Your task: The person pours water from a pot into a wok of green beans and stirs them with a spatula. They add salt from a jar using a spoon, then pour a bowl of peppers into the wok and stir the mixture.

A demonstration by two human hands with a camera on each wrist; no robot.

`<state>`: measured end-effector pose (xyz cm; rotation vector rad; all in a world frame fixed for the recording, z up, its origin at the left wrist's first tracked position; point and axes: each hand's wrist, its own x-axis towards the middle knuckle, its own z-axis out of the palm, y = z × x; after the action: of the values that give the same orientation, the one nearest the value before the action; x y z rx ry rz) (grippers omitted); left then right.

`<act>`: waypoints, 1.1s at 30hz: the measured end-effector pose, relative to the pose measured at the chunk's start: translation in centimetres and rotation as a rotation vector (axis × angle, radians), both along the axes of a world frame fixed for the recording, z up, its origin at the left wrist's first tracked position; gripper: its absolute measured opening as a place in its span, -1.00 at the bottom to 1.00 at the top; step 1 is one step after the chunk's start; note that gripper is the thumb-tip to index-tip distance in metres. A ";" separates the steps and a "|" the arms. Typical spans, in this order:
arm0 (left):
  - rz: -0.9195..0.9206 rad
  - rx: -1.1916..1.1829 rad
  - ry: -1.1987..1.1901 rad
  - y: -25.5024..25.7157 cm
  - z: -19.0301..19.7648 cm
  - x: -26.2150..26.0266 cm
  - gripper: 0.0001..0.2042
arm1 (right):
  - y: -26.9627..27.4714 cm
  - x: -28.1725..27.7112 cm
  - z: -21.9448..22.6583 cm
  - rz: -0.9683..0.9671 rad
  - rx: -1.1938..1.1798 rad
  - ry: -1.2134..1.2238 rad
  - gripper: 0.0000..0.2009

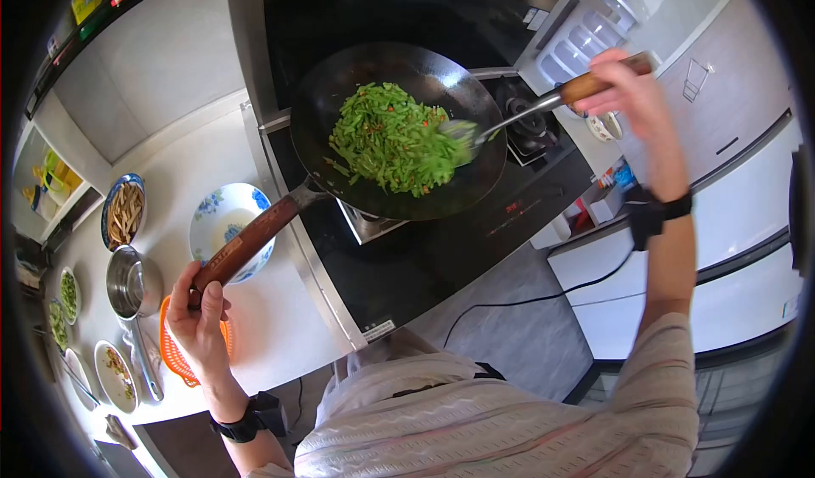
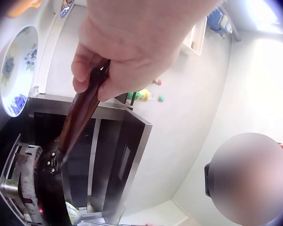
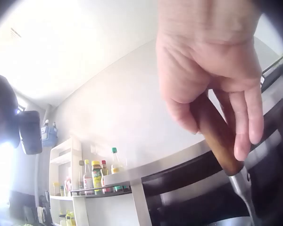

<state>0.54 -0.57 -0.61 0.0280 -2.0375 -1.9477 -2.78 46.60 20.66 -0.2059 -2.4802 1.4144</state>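
Note:
A dark wok (image 1: 323, 79) sits on the stove, holding a heap of sliced green vegetables (image 1: 378, 134) with small red bits. My left hand (image 1: 199, 321) grips the end of the wok's wooden handle (image 1: 255, 236); in the left wrist view the left hand (image 2: 127, 52) has its fingers and thumb round that handle (image 2: 80, 113). My right hand (image 1: 632, 96) holds the wooden handle of a metal spatula (image 1: 526, 113), whose blurred blade is among the greens at the wok's right side. The right wrist view shows the right hand (image 3: 212, 70) with thumb and fingers around the spatula handle (image 3: 217, 136).
Left of the stove, the counter (image 1: 280, 325) bears a floral plate (image 1: 204, 215), a bowl of brown strips (image 1: 125, 213), a steel pot (image 1: 134, 283), an orange basket (image 1: 176, 359) and several small bowls. A second burner (image 1: 531, 130) lies right of the wok. A cable (image 1: 526, 304) hangs below.

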 end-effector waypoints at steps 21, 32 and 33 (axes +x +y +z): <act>-0.003 0.005 -0.029 -0.2 0.0 0.0 -0.68 | -3.3 5.4 -7.9 0.227 -0.371 0.335 -0.92; -0.018 -0.050 -0.024 -0.4 0.0 0.0 -0.68 | -0.6 5.1 -16.5 -0.200 -0.634 0.217 -0.77; -0.013 -0.043 -0.023 -0.5 -0.1 0.0 -0.68 | 0.1 6.1 -15.1 -0.197 -0.569 0.208 -0.77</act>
<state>0.50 -1.03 -0.68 0.0275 -2.0988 -1.9189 3.29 46.69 5.61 -0.3812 -1.7912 1.9046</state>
